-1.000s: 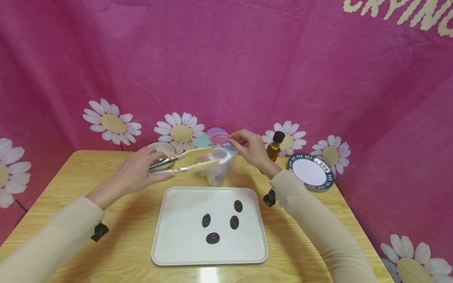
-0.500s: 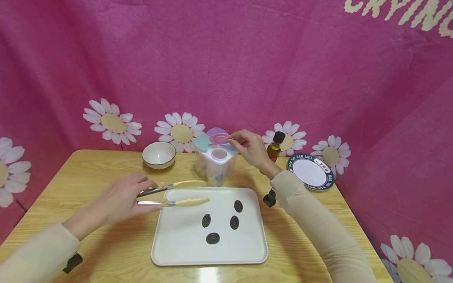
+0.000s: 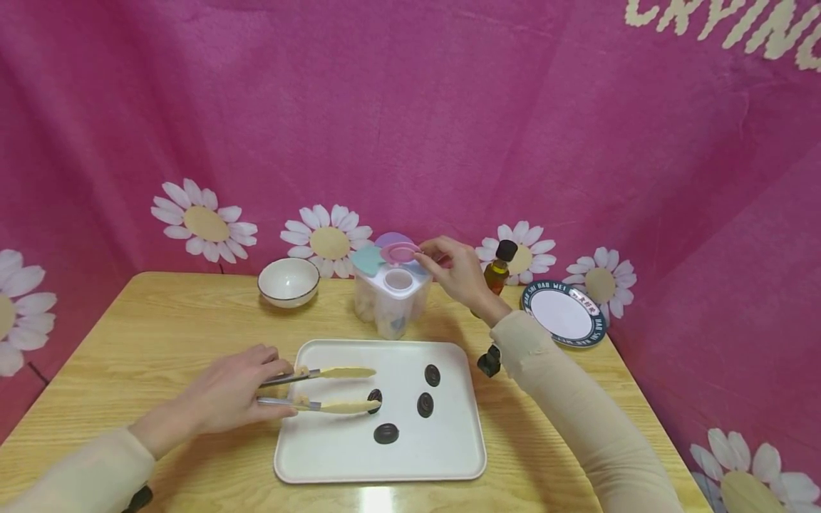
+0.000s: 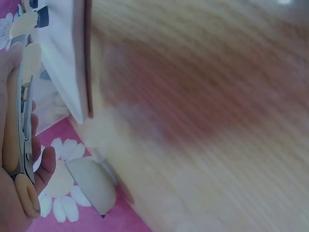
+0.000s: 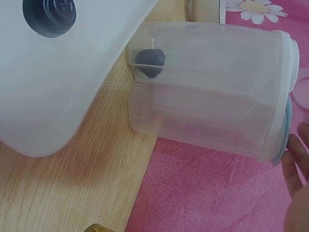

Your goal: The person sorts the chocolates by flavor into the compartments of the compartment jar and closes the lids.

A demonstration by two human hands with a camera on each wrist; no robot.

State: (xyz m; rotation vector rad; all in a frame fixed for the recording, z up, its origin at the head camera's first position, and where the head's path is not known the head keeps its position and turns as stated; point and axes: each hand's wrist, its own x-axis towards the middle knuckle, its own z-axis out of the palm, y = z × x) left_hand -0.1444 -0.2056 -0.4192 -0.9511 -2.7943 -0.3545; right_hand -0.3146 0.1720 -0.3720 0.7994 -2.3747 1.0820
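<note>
My left hand [image 3: 224, 390] holds metal tongs [image 3: 346, 407] with cream-coloured tips, their arms spread apart. The tips hang over the left part of a white tray [image 3: 333, 456], and the nearer one overlaps a dark oval moulded piece [image 3: 375, 394] in the head view. Several such pieces lie on the tray, including a plain-ringed one [image 3: 386, 433]. Between thumb and fingers my right hand [image 3: 457, 271] pinches the raised pink lid [image 3: 399, 252] of a clear divided container [image 3: 391, 313], whose front opening is uncovered. Inside it a dark piece [image 5: 151, 63] shows in the right wrist view.
A white bowl [image 3: 288, 281] stands at the back left. Behind my right wrist is a bottle [image 3: 497, 271] of amber liquid with a black cap. A dark-rimmed plate [image 3: 563, 312] sits at the back right, before the pink curtain [image 3: 410, 128].
My left hand has carried the tongs from over the container's opening down and toward me to the tray's pieces. My right hand has stayed at the pink lid.
</note>
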